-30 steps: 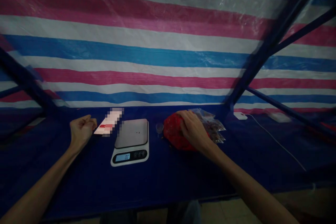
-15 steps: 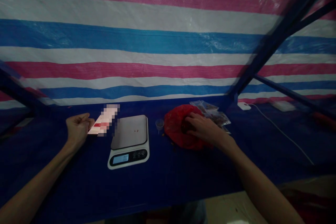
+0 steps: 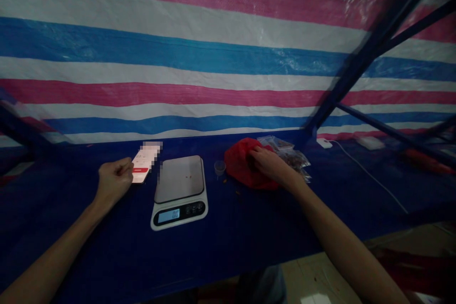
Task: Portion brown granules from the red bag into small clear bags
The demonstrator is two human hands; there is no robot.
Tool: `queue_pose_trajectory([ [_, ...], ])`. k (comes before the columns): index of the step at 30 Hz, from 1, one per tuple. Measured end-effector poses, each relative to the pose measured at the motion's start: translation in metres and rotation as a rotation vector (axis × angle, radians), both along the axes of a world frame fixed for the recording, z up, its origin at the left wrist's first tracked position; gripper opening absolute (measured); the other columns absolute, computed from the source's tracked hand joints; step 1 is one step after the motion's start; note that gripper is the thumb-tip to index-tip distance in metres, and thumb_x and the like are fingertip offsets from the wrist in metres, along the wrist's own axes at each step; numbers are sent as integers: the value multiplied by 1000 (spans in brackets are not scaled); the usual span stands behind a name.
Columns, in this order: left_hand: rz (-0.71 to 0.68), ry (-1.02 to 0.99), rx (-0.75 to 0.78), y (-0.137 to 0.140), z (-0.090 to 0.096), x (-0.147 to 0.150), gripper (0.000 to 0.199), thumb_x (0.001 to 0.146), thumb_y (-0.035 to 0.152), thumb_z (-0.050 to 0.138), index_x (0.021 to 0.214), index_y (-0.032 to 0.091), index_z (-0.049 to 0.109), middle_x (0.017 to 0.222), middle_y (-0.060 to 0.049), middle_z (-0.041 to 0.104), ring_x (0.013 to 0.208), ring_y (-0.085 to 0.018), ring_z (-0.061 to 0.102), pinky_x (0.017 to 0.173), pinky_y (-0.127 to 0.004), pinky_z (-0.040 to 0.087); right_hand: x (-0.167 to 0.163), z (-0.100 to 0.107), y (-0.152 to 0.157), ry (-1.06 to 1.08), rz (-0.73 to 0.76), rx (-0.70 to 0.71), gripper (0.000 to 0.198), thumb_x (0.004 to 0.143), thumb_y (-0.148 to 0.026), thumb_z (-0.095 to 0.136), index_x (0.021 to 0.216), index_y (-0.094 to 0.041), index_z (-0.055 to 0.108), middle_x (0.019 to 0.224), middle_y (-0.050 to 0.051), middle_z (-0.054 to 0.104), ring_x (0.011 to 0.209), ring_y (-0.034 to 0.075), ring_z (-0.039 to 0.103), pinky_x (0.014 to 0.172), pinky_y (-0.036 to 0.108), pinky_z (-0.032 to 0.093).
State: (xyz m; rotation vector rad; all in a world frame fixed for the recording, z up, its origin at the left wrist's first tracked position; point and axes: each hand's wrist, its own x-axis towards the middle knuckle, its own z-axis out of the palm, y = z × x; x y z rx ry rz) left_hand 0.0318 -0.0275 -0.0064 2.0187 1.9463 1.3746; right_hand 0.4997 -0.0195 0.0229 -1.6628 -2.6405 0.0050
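Observation:
My left hand (image 3: 114, 179) is closed, fingers curled in, right beside the lower left edge of a lit phone (image 3: 144, 161). Anything inside those fingers is hidden. My right hand (image 3: 270, 164) is at the mouth of a crumpled red plastic bag (image 3: 238, 164), its fingers bent over the bag's edge and their tips partly out of sight. Between the hands stands a white kitchen scale (image 3: 181, 183) with its display reading 0.0 and a few tiny reddish bits on the plate. A small clear cup (image 3: 220, 167) sits between scale and bag.
Several clear zip bags (image 3: 295, 156) with dark contents lie behind my right hand. Small brown bits (image 3: 238, 193) are scattered on the blue table (image 3: 228, 237). A white plug box (image 3: 324, 143) with a cable (image 3: 370, 183) is at right. Blue metal bars frame both sides.
My left hand has come closer to the phone's edge. The red bag has bunched up and its mouth has narrowed around my right hand. The whole view has shifted slightly.

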Motion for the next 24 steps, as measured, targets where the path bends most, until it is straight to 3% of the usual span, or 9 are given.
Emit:
queue_pose_trajectory([
  [5, -83, 64, -7, -9, 3, -3, 28, 74, 22, 47, 49, 19, 34, 47, 5, 25, 43, -7, 30, 48, -24, 24, 9, 1, -1, 153, 43, 81, 31, 90, -1, 47, 105, -16, 70, 110, 12, 68, 95, 21, 65, 84, 30, 47],
  [9, -100, 78, -1, -6, 3, -6, 22, 71, 18, 45, 49, 18, 40, 46, 5, 28, 43, -7, 31, 49, -25, 25, 10, 7, 0, 293, 100, 141, 27, 94, -8, 49, 102, -18, 73, 106, 11, 69, 91, 21, 65, 84, 32, 49],
  [19, -201, 7, 8, 0, -4, -4, 23, 65, 15, 45, 50, 20, 28, 47, 5, 26, 44, -8, 27, 49, -25, 22, 9, 23, 1, 699, 99, 206, 14, 92, -24, 62, 94, -20, 75, 95, 7, 73, 86, 22, 69, 79, 34, 53],
  [24, -234, -2, 30, -2, -5, -2, 22, 66, 15, 44, 51, 20, 30, 47, 5, 27, 44, -8, 29, 49, -24, 23, -20, 36, -2, 805, 172, 150, 11, 90, -26, 66, 93, -22, 76, 96, 6, 75, 87, 20, 69, 80, 33, 53],
])
